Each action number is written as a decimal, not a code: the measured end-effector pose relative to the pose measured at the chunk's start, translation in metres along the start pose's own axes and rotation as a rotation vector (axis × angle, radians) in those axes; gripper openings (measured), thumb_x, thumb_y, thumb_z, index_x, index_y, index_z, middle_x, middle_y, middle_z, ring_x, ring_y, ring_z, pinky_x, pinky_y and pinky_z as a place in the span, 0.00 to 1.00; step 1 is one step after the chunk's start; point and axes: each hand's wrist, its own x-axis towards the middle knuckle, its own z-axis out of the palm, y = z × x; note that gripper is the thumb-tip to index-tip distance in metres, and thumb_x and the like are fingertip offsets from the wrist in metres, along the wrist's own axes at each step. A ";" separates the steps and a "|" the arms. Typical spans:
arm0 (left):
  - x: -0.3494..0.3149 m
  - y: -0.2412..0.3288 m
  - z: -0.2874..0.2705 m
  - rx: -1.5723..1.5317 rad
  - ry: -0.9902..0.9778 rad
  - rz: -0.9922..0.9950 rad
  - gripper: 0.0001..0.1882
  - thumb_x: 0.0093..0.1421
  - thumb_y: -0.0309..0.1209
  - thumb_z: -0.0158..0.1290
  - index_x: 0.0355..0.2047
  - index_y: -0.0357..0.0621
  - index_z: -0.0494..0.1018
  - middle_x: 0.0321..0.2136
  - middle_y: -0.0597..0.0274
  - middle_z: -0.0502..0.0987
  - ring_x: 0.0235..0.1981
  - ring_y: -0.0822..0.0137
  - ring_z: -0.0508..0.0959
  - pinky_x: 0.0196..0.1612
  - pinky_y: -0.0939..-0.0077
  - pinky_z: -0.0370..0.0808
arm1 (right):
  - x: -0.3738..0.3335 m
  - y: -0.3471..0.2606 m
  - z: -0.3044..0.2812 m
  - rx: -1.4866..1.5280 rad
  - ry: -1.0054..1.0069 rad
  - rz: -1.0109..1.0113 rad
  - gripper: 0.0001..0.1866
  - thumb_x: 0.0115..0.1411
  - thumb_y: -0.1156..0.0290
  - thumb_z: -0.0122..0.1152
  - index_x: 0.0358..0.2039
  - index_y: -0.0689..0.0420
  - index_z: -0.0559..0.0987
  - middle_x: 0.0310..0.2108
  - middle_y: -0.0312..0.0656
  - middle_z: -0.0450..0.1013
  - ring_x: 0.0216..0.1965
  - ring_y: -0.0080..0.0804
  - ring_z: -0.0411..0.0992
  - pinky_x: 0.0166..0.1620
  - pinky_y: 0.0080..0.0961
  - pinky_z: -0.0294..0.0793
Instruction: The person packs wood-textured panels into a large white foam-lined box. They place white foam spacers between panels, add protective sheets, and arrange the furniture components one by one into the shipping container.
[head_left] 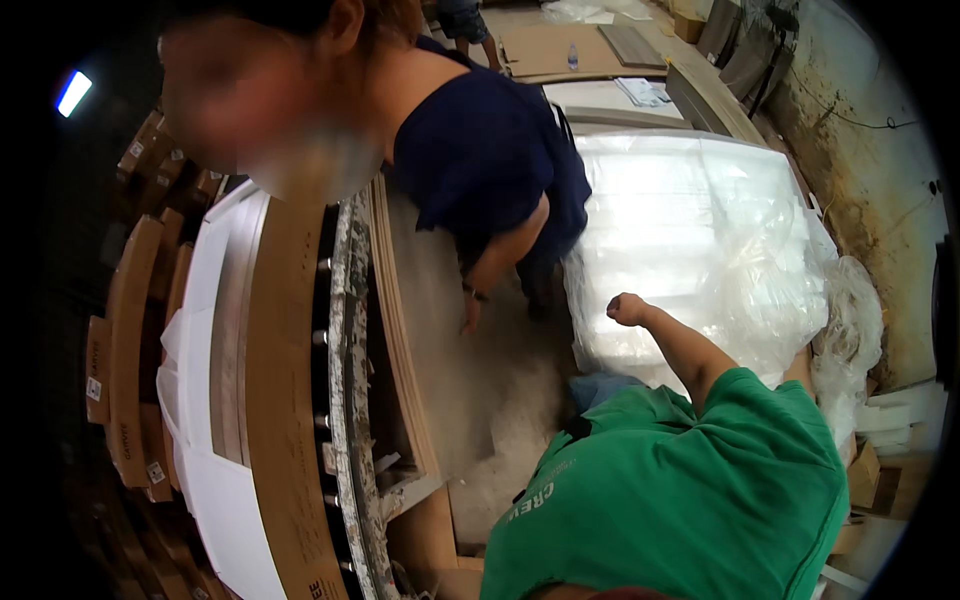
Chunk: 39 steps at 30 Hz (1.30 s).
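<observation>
A dusty grey concrete floor [470,400] runs through the middle of a cluttered workshop, hemmed in by stock on both sides, with a stained, rough plaster wall [860,130] closing off the right. On the left, tall flat panels stand on edge: a brown cardboard-faced board [285,400], a white sheet [215,470] beside it, and a speckled stone slab [350,380] whose edge carries a row of small metal fittings. Further left, in shadow, stacked brown cardboard corner guards [130,350] bear small white rectangular labels, too small to make out. At upper right, flattened brown cardboard sheets [550,45] lie on a raised surface with a small clear plastic bottle [572,57] standing on them.

The large white block wrapped in clear plastic film [690,230] fills the right centre, resting low beside the floor, with loose film bunched at its right end [850,330]. The wearer, in a green T-shirt [680,490] with white lettering at the hem, reaches out the right hand [628,308]; its grip is curled into a closed fist at the wrapped block's near left edge, and whether it pinches the film cannot be told. The wearer's left hand is out of view.

Opposite, a co-worker in a dark navy top [480,150] bends low over the floor, one hand [470,315] hanging down near the block's left edge
</observation>
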 end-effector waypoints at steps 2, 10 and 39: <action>0.054 0.051 0.015 -0.052 0.024 0.152 0.11 0.46 0.30 0.50 0.31 0.39 0.71 0.29 0.51 0.72 0.35 0.61 0.71 0.39 0.75 0.66 | 0.022 0.001 -0.010 -0.072 -0.011 -0.017 0.12 0.43 0.64 0.49 0.26 0.55 0.76 0.27 0.45 0.72 0.31 0.38 0.70 0.36 0.27 0.68; 0.217 0.205 0.059 -0.120 0.149 0.457 0.12 0.46 0.29 0.50 0.32 0.39 0.70 0.30 0.52 0.72 0.36 0.62 0.71 0.40 0.75 0.65 | 0.115 0.032 -0.014 -0.362 -0.136 0.083 0.13 0.44 0.64 0.46 0.24 0.59 0.75 0.30 0.49 0.70 0.34 0.43 0.68 0.39 0.31 0.67; 0.010 0.027 0.102 0.013 -0.493 -0.579 0.13 0.48 0.25 0.45 0.36 0.37 0.70 0.31 0.59 0.73 0.36 0.71 0.70 0.40 0.78 0.65 | 0.154 0.040 0.006 -0.280 -0.419 -0.096 0.13 0.44 0.61 0.48 0.25 0.55 0.76 0.29 0.46 0.71 0.32 0.41 0.69 0.37 0.29 0.68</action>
